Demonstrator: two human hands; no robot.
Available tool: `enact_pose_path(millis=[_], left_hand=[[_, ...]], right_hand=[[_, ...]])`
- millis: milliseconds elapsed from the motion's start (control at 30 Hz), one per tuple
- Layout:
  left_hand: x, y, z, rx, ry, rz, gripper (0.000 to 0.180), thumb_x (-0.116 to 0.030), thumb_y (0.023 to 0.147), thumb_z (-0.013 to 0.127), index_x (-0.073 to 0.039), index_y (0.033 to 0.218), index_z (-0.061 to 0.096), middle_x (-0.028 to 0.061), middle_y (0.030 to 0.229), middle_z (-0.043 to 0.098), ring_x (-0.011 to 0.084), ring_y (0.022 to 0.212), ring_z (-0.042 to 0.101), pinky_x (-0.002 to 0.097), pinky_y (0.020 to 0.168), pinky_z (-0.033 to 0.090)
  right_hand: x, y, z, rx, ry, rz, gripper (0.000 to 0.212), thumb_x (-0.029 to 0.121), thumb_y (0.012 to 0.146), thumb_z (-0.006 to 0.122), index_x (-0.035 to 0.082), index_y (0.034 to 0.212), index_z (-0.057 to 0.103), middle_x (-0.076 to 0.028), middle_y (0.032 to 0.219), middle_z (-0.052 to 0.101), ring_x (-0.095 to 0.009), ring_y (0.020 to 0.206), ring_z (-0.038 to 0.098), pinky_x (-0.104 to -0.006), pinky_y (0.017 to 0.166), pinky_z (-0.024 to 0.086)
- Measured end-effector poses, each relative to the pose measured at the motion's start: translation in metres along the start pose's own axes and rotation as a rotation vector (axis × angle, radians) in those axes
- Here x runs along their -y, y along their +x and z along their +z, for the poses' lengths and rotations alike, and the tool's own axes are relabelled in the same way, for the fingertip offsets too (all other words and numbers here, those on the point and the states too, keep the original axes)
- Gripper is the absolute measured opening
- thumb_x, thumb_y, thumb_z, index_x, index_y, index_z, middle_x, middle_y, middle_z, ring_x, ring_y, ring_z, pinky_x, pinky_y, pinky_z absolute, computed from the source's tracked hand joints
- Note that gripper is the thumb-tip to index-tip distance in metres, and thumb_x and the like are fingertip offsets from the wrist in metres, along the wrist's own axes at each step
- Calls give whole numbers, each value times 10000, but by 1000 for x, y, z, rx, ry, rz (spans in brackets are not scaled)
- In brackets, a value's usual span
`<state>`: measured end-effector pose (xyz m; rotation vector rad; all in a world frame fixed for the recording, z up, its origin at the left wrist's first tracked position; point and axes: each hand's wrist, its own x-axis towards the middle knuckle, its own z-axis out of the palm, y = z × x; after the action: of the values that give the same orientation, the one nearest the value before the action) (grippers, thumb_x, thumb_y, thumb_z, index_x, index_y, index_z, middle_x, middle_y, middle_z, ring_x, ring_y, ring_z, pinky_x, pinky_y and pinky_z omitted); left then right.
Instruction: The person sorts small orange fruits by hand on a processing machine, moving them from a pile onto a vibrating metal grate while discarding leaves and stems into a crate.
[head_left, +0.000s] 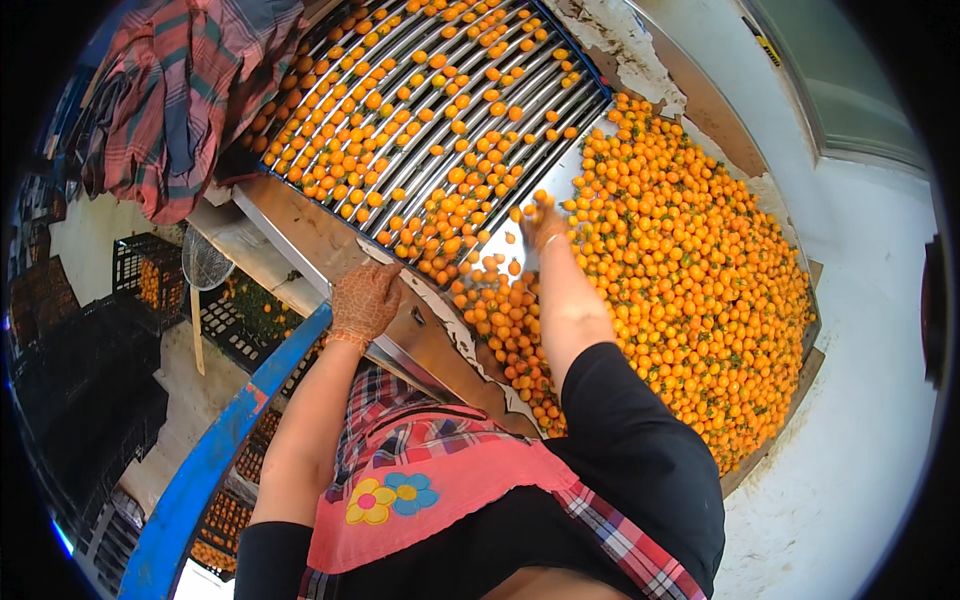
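Observation:
My left hand [366, 302], in a patterned orange-brown glove, rests with its fingers laid on the wooden side board [300, 235] of a roller conveyor. It holds nothing that I can see. My right hand [543, 226], also gloved, reaches over the bare metal plate [562, 178] between the rollers and a big heap of small orange fruits [690, 270], which look like kumquats. A few fruits lie close to its fingertips; its fingers are bunched and partly blurred, so their grip is unclear. More fruits are spread over the metal rollers [480, 95].
A blue metal bar [215, 470] slants up from lower left. Black crates [150, 275] with fruit stand below on the left, near a wire strainer [206, 262] with a long handle. Plaid cloth [185, 100] hangs at upper left. A white wall [870, 260] rises at right.

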<state>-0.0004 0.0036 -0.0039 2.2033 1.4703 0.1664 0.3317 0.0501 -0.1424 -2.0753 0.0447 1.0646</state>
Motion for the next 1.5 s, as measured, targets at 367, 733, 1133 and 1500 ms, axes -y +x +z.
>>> enact_pose_path(millis=[367, 733, 1133, 1500], left_hand=[[3, -2, 2, -7, 4, 8, 234, -170, 829, 587, -127, 1038, 683, 110, 817, 647, 303, 777, 623, 454, 676, 499], [3, -2, 4, -45, 13, -10, 164, -145, 786, 611, -131, 939, 668, 85, 824, 641, 306, 790, 618, 441, 690, 488], [3, -5, 5, -52, -29, -10, 193, -173, 808, 605, -142, 988, 668, 87, 815, 643, 294, 790, 621, 432, 698, 490], [2, -1, -1, -70, -30, 62, 216, -144, 757, 636, -126, 971, 659, 84, 762, 618, 293, 741, 611, 436, 645, 484]], right_hand=[[59, -48, -35, 29, -1316, -187, 814, 469, 793, 633, 147, 1449, 274, -180, 1459, 327, -400, 1257, 439, -525, 975, 438], [-24, -79, -26, 121, -1418, -97, 743, 350, 755, 631, 186, 1400, 301, -255, 1446, 250, -469, 1184, 478, -429, 932, 499], [-30, -120, 31, 343, -1603, -459, 655, 438, 774, 676, 208, 1335, 427, -167, 1353, 395, -408, 1171, 503, -549, 850, 496], [-13, -132, 136, 821, -2019, -1449, 696, 355, 831, 665, 370, 1431, 313, 10, 1564, 120, -312, 1436, 92, -605, 1128, 136]])
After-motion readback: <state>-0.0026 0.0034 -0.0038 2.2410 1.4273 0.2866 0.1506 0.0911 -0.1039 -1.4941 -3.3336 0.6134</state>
